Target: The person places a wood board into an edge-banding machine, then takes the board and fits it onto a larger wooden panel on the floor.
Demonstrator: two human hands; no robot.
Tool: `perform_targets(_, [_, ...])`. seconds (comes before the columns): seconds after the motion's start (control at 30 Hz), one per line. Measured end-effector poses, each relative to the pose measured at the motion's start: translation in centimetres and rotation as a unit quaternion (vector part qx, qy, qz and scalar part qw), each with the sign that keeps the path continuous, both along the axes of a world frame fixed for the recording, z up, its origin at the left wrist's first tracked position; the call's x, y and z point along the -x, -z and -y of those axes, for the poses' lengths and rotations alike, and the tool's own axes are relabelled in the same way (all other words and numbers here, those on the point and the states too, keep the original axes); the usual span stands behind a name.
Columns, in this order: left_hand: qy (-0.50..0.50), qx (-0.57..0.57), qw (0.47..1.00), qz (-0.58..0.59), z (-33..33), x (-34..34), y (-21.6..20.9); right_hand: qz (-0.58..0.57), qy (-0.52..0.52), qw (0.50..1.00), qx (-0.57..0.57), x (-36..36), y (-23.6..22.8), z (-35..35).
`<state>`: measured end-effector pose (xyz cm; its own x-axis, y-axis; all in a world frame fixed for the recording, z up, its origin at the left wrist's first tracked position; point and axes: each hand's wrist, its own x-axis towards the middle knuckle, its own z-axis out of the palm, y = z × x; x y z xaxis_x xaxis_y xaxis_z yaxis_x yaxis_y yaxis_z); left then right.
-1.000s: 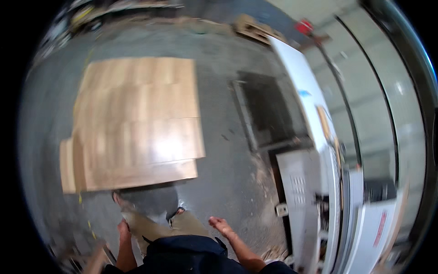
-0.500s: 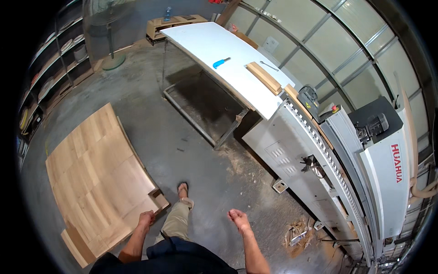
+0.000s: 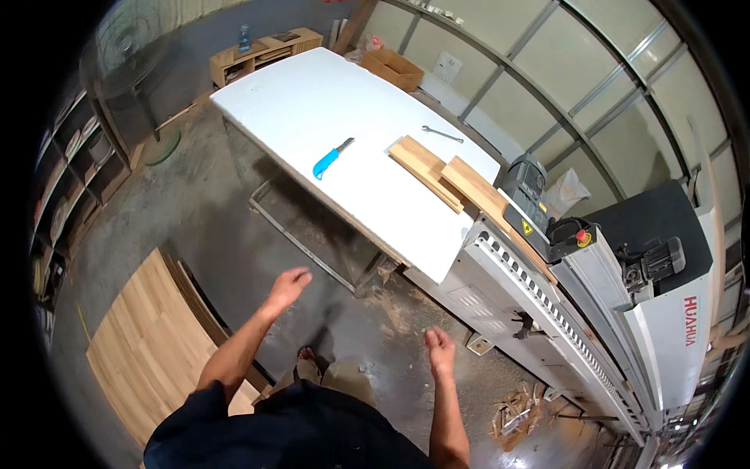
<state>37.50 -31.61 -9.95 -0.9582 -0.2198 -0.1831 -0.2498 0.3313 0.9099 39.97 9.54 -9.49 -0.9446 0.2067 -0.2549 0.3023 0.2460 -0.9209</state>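
Note:
My left hand [image 3: 287, 289] is held in the air, above the floor between the stacked wooden panels and the white-topped table. Its fingers reach forward, loosely apart, and nothing shows in them. Lower right, beside the long grey machine, my right hand [image 3: 440, 349] hangs in the air with its fingers curled in and no object visible. On the white tabletop [image 3: 266, 102] lie a blue-handled knife [image 3: 332, 159], a wrench [image 3: 442, 134] and light wood strips [image 3: 422, 173]. Another wood strip [image 3: 476, 187] sticks out of the machine's end over the table.
The grey machine [image 3: 469, 301] runs along the right, with a motor [image 3: 525, 178] and red button [image 3: 583, 237] on it. Stacked wooden panels [image 3: 156, 336] lie at left. Wood scraps [image 3: 516, 418] litter the floor. Behind stand a fan [image 3: 129, 51], shelves [image 3: 78, 156] and a cardboard box [image 3: 392, 69].
I have come closer to the table. My left hand has moved forward, away from the panel stack. The wood strip at the machine's end reaches farther over the table.

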Motion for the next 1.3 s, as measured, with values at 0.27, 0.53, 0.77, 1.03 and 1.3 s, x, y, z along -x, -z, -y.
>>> perform_targets(0.27, [0.081, 0.084, 0.988, -0.1, -3.4, 22.8, -6.4, -0.163, -0.006, 0.986, -0.024, 21.7, -0.7, 3.5])
perform_targets(0.53, [0.17, 0.264, 0.937, -0.152, -4.8, 38.3, -4.9, -0.186, 0.115, 0.97, -0.109, 34.1, 0.3, 5.7])
perform_targets(0.77, [0.201, 0.274, 0.934, -0.107, -7.9, 45.7, -4.4, -0.206, 0.129, 0.927, -0.285, 39.1, 0.3, 5.1])
perform_targets(1.03, [0.205, 0.147, 0.964, -0.087, -6.5, 49.0, -2.6, -0.205, 0.217, 0.952, -0.066, 41.1, 1.6, 5.4])
perform_targets(1.3, [0.23, 0.132, 0.961, -0.083, -8.6, 50.6, -5.6, -0.18, 0.216, 0.959, -0.023, 38.4, -0.5, 5.8])
